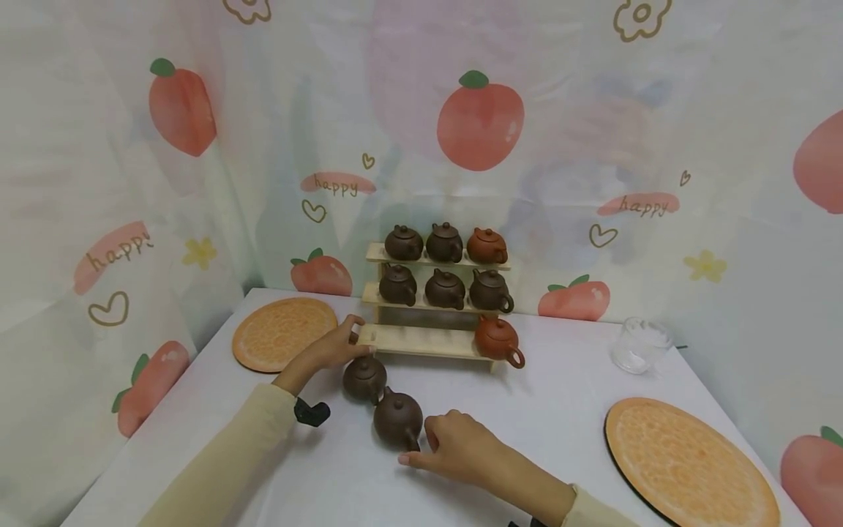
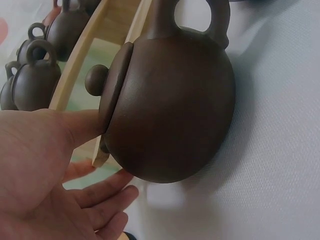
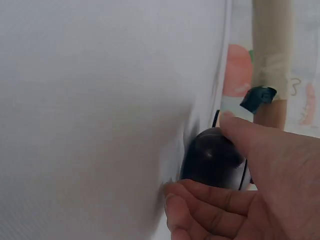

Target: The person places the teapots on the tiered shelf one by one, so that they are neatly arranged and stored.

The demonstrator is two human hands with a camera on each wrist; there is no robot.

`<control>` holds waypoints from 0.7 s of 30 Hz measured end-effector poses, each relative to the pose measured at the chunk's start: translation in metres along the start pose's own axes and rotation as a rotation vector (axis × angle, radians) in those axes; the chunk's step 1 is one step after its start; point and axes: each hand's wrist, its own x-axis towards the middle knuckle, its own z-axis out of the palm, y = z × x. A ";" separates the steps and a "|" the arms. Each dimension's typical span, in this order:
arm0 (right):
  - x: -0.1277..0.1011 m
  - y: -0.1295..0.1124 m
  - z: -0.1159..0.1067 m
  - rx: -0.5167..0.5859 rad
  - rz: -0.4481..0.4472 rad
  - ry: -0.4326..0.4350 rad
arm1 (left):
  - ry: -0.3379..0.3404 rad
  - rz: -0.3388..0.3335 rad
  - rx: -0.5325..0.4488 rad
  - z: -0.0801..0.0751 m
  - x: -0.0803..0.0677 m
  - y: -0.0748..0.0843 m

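L hand (image 1: 336,348) rests at the L end of the rack (image 1: 421,342), bottom tier. Wrist view: L hand (image 2: 45,170) grip is apart, fingers straight and relaxed, thumb tip touching the lid edge of pot A (image 2: 170,107). Nothing is clamped.

Pot A (image 1: 364,378) stands on the worktop (image 1: 546,410), just in front of the rack's L end, at 5 o'clock from the L hand.

R hand (image 1: 461,446) grips pot B (image 1: 398,419), which stands on the worktop at 4 o'clock from pot A, touching or nearly touching it. Wrist view: R hand (image 3: 260,195) has thumb and fingers curled round pot B (image 3: 212,159); grip is clamped on it.

Rack: 3 tiers, approx. centre of worktop, against the backdrop. Top tier: 3 pots. Mid tier: 3 pots. Bottom tier: 1 red pot (image 1: 498,339) at R end.

Other items: mat (image 1: 283,333) at 9 o'clock from rack; 2nd mat (image 1: 691,461) at 4 o'clock, near the R edge; glass (image 1: 639,344) at 3 o'clock, well apart from rack.
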 end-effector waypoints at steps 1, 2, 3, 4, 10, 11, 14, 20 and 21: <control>0.000 0.001 -0.001 -0.005 -0.007 -0.006 | -0.003 0.002 -0.001 0.000 0.000 0.000; 0.000 0.002 -0.003 -0.007 -0.015 -0.013 | -0.005 0.004 -0.002 0.000 0.000 0.001; 0.001 0.004 -0.004 -0.003 -0.023 -0.024 | -0.006 0.006 -0.003 0.000 0.000 0.002; 0.001 0.006 -0.007 -0.002 -0.032 -0.040 | -0.005 0.008 -0.006 0.000 0.000 0.002; 0.004 0.013 -0.017 0.020 -0.051 -0.153 | 0.000 0.027 -0.001 -0.001 0.002 0.003; 0.004 0.013 -0.016 0.016 -0.044 -0.160 | 0.000 0.028 -0.003 -0.001 0.002 0.003; 0.006 0.012 -0.012 0.005 -0.035 -0.151 | 0.002 0.021 -0.023 0.000 0.001 0.002; 0.006 0.014 -0.004 0.003 -0.102 -0.082 | 0.001 0.025 -0.019 0.000 0.001 -0.001; 0.006 0.015 -0.003 0.000 -0.121 -0.070 | 0.000 0.024 -0.016 0.000 0.001 -0.001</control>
